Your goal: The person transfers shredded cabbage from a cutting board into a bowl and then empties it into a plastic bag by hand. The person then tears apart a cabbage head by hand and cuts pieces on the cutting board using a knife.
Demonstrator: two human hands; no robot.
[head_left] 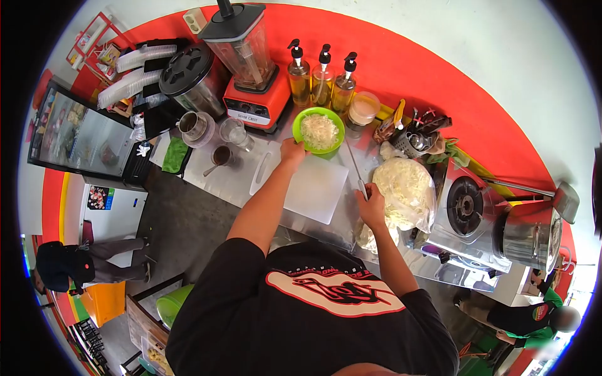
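Fisheye view, so the edges are rough: the corners go black and the coworker on the right (pixel 538 316) is partly blurred. The fingers of the left hand (pixel 293 152) are mostly hidden. It's up against the near-left rim of the green bowl (pixel 342 133), but I can't tell if it's actually pinching it. Shredded pale stuff (pixel 319 131) fills the bowl, which is just beyond the white cutting board (pixel 316 188); can't make out if it overlaps the board's far edge. Right hand (pixel 372 202) is easier: fingers curled closed round the handle of a knife (pixel 355 164), thin blade angled away toward the bottles, right beside the big clear bag of shreds (pixel 404 193).
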